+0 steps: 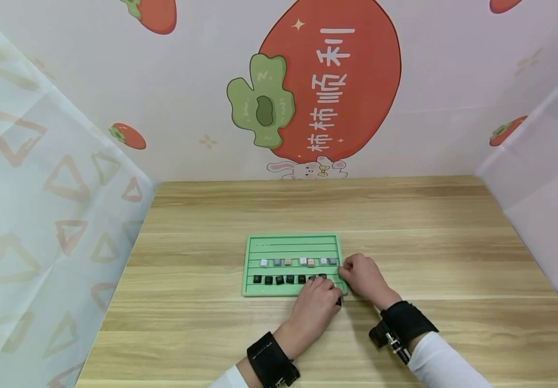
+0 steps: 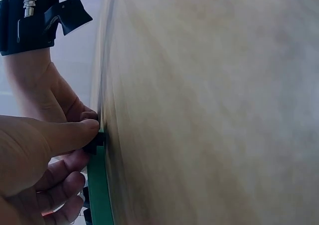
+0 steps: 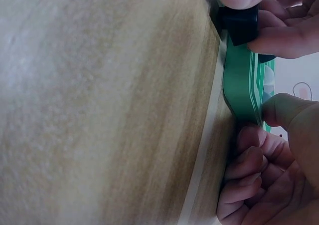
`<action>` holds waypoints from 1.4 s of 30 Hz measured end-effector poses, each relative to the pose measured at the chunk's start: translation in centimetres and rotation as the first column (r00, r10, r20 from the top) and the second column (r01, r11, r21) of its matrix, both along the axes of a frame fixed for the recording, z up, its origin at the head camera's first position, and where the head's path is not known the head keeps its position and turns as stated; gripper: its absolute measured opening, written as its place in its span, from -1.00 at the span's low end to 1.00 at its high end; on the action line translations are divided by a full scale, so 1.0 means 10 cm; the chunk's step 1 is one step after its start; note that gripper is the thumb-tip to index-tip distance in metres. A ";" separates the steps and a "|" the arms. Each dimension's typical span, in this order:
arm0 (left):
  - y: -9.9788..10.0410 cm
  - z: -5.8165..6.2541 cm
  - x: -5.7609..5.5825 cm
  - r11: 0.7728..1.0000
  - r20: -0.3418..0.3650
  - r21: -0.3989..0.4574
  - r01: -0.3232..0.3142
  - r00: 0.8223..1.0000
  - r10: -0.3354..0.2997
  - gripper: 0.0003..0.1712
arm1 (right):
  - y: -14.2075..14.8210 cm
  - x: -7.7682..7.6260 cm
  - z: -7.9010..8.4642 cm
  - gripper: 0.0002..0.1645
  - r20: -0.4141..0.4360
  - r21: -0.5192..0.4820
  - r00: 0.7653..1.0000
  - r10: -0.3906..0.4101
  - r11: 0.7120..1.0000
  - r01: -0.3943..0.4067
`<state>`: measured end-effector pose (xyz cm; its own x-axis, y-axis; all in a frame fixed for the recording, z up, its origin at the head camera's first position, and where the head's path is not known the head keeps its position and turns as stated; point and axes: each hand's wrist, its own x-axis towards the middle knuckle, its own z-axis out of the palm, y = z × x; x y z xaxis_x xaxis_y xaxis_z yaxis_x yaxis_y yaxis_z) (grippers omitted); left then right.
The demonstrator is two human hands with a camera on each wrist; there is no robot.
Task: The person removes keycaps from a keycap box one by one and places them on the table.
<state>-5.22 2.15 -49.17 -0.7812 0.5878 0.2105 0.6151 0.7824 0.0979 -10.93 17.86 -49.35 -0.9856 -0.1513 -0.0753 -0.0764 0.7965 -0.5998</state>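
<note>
A green tray [image 1: 279, 243] with ridged rows lies on the wooden table. Small white, grey and tan keycaps [image 1: 264, 263] stand spaced along one row, and black keycaps [image 1: 280, 280] along a nearer row. My left hand [image 1: 315, 307] reaches over the tray's near right corner. Between its thumb and a finger it pinches a black keycap [image 3: 241, 25], held right at the tray's near edge. At the right side my right hand [image 1: 365, 277] grips the tray's rim, thumb [image 3: 281, 110] on top and the other fingers curled beside it. The left hand hides part of the black row.
Wooden tabletop [image 1: 186, 323] surrounds the tray. A printed backdrop [image 1: 191, 97] with a large red persimmon rises behind the table, and pale cloth [image 1: 41, 215] hangs at the left side. Both wrists wear black bands [image 1: 407, 320] with small cameras.
</note>
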 end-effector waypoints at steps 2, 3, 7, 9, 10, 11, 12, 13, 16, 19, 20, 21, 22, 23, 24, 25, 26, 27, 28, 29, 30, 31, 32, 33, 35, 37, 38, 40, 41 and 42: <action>0.00 0.00 0.00 1.000 0.003 -0.006 -0.002 1.000 0.002 -0.78 | 0.00 0.00 0.00 -0.57 0.003 0.000 1.000 -0.002 1.000 0.002; 0.01 0.00 0.00 1.000 0.004 -0.009 -0.003 1.000 0.003 -0.78 | 0.00 0.00 0.01 -0.57 0.001 -0.001 1.000 -0.001 1.000 0.001; 0.01 0.00 0.00 1.000 0.001 -0.003 -0.005 1.000 0.005 -0.79 | 0.00 0.00 0.01 -0.57 0.004 -0.005 1.000 0.000 1.000 0.000; 0.01 -0.01 0.00 1.000 -0.003 0.005 -0.006 1.000 0.006 -0.80 | 0.00 0.00 0.02 -0.57 0.002 -0.006 1.000 0.002 1.000 -0.002; 0.01 -0.01 0.00 1.000 -0.005 0.010 -0.007 1.000 0.007 -0.80 | 0.00 0.00 0.01 -0.57 0.003 -0.006 1.000 0.001 1.000 -0.001; 0.01 -0.01 0.00 1.000 -0.006 0.011 -0.008 1.000 0.008 -0.80 | 0.00 0.00 0.01 -0.58 0.004 -0.004 1.000 0.001 1.000 -0.001; 0.01 -0.02 -0.01 1.000 -0.007 0.014 -0.009 1.000 0.009 -0.81 | 0.00 0.00 0.01 -0.58 0.004 -0.003 1.000 0.001 1.000 -0.001; 0.01 -0.02 -0.01 1.000 -0.007 0.017 -0.009 1.000 0.010 -0.81 | 0.00 0.00 0.01 -0.58 0.006 -0.003 1.000 0.001 1.000 -0.001; 0.01 -0.01 0.00 1.000 -0.006 0.025 -0.015 1.000 0.015 -0.81 | 0.00 0.00 0.01 -0.58 0.013 -0.002 1.000 -0.002 1.000 0.002; 0.00 0.00 -0.01 0.999 -0.001 0.036 -0.020 1.000 0.020 -0.81 | -0.01 0.01 0.02 -0.58 0.019 -0.005 1.000 -0.004 1.000 0.004; 0.00 0.01 -0.01 0.999 0.002 0.039 -0.021 1.000 0.021 -0.80 | -0.01 0.01 0.02 -0.58 0.021 -0.005 1.000 -0.004 1.000 0.004; 0.00 0.02 -0.01 0.999 0.006 0.040 -0.022 1.000 0.021 -0.80 | -0.01 0.01 0.01 -0.58 0.022 -0.005 1.000 -0.004 1.000 0.004; -0.01 0.02 -0.01 0.999 0.011 0.040 -0.021 1.000 0.021 -0.80 | 0.00 0.01 0.01 -0.58 0.023 -0.005 1.000 -0.004 1.000 0.004; -0.01 0.03 -0.01 0.999 0.016 0.041 -0.021 1.000 0.020 -0.79 | 0.00 0.01 0.01 -0.58 0.024 -0.006 1.000 -0.004 1.000 0.004; -0.01 0.04 -0.01 0.999 0.021 0.042 -0.020 1.000 0.020 -0.78 | 0.00 0.01 0.01 -0.58 0.026 -0.006 1.000 -0.004 1.000 0.004; -0.01 0.05 -0.01 0.999 0.026 0.040 -0.020 0.999 0.019 -0.77 | 0.00 0.01 0.00 -0.58 0.027 -0.006 1.000 -0.004 1.000 0.004; -0.02 0.05 -0.01 0.999 0.029 0.041 -0.019 0.999 0.018 -0.76 | 0.00 0.01 0.00 -0.58 0.028 -0.006 1.000 -0.004 1.000 0.004; -0.02 0.06 -0.01 0.999 0.031 0.043 -0.018 0.999 0.017 -0.75 | 0.00 0.00 0.00 -0.58 0.028 -0.006 1.000 -0.004 1.000 0.004; -0.02 0.07 -0.01 0.999 0.033 0.045 -0.018 0.999 0.016 -0.74 | 0.00 0.00 0.00 -0.58 0.028 -0.006 1.000 -0.004 1.000 0.004; -0.03 0.07 -0.01 0.999 0.032 0.048 -0.018 0.999 0.016 -0.74 | 0.00 0.00 0.00 -0.58 0.027 -0.006 1.000 -0.004 1.000 0.004; -0.03 0.08 -0.01 0.999 0.031 0.051 -0.018 0.999 0.016 -0.73 | 0.00 0.00 0.00 -0.58 0.026 -0.005 1.000 -0.004 1.000 0.004; -0.04 0.08 -0.01 0.998 0.030 0.055 -0.018 0.999 0.016 -0.73 | -0.01 0.00 0.00 -0.57 0.025 -0.006 1.000 -0.003 1.000 0.003; -0.04 0.08 -0.01 0.998 0.027 0.058 -0.019 0.999 0.017 -0.72 | -0.01 0.00 0.00 -0.57 0.025 -0.005 1.000 -0.002 1.000 0.002; -0.04 0.09 -0.02 0.998 0.025 0.060 -0.021 1.000 0.019 -0.72 | 0.00 0.01 0.00 -0.57 0.025 -0.005 1.000 -0.001 1.000 0.001; -0.05 0.10 -0.02 0.998 0.019 0.065 -0.025 1.000 0.023 -0.72 | 0.00 0.01 0.00 -0.56 0.025 -0.004 1.000 0.001 1.000 -0.001; -0.05 0.11 -0.02 0.997 0.013 0.070 -0.026 1.000 0.025 -0.73 | 0.00 0.01 0.01 -0.55 0.027 -0.005 1.000 0.004 1.000 -0.004; -0.06 0.12 -0.02 0.997 0.007 0.071 -0.025 1.000 0.025 -0.73 | 0.00 0.01 0.01 -0.55 0.026 -0.004 1.000 0.006 1.000 -0.006; -0.06 0.13 -0.02 0.997 -0.005 0.076 -0.022 1.000 0.022 -0.74 | 0.00 0.01 0.01 -0.55 0.022 -0.004 1.000 0.007 1.000 -0.007; -0.06 0.14 -0.02 0.997 -0.015 0.078 -0.019 1.000 0.021 -0.75 | 0.00 0.00 0.01 -0.55 0.019 -0.003 1.000 0.008 1.000 -0.008; -0.06 0.15 -0.02 0.997 -0.026 0.081 -0.017 0.999 0.019 -0.75 | 0.00 0.00 0.01 -0.55 0.013 -0.003 1.000 0.010 1.000 -0.010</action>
